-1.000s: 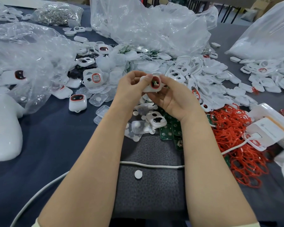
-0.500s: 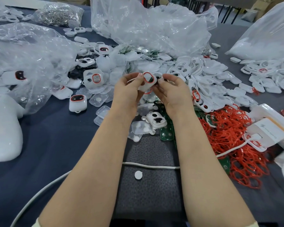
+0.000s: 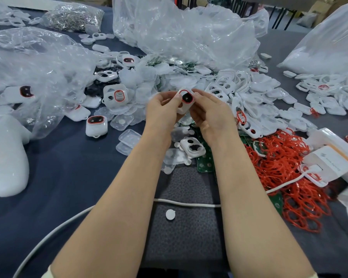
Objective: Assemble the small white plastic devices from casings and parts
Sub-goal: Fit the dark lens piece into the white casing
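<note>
Now both hands' fingers (image 3: 176,99) pinch the white casing (image 3: 186,99) between them.

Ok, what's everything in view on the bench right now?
held casing: one, white with red ring, between both hands
loose casings: many, white, heaped centre and right
rubber rings: heap, red, right of the forearms
circuit boards: several, green, below the hands
clear lids: few, transparent, left of left forearm
plastic bags: at least three, clear, left, back, right
metal parts bag: one, silvery, far left
cable: one, white, across the grey mat
disc: one, white, on the mat
boxes: two, white, right edge
left hand: one, grips held casing
right hand: one, grips held casing
</note>
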The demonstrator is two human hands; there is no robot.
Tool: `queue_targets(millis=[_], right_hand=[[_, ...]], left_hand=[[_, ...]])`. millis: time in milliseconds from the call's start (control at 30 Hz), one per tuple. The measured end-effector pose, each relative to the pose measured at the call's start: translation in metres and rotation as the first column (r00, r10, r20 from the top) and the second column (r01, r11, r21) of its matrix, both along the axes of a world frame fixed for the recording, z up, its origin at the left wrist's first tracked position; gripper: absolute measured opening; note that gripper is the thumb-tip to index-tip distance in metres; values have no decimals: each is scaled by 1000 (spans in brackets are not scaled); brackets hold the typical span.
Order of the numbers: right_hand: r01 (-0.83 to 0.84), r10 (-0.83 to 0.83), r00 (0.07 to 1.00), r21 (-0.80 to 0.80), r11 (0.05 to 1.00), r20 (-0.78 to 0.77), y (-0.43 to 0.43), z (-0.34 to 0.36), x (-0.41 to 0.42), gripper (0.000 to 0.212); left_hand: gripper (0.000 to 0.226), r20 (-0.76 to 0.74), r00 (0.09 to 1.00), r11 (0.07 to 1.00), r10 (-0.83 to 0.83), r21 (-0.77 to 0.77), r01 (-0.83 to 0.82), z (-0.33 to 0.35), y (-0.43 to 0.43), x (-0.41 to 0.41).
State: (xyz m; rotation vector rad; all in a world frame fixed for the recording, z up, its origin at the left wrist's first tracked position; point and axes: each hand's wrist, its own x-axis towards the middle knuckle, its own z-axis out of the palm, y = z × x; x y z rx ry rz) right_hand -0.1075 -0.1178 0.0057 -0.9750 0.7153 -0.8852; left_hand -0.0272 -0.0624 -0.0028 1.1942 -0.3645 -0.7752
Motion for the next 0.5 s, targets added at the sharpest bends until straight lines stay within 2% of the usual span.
queue_targets(millis=[233,367,500], right_hand=[[-88,83,995,87,992,63,-5,0,-8,13],[-132,125,990,107,985,70,-7,0,-9,6],[-156,149,985,75,985,84,-6,0,-7,5]], left_hand=[[7,-101,993,998,-61,-2,61,3,1,3],[10,-187,981,999,-47,-35,41,4,1,3],[8,-153,988,1000,-19,-21,16,2,1,5]])
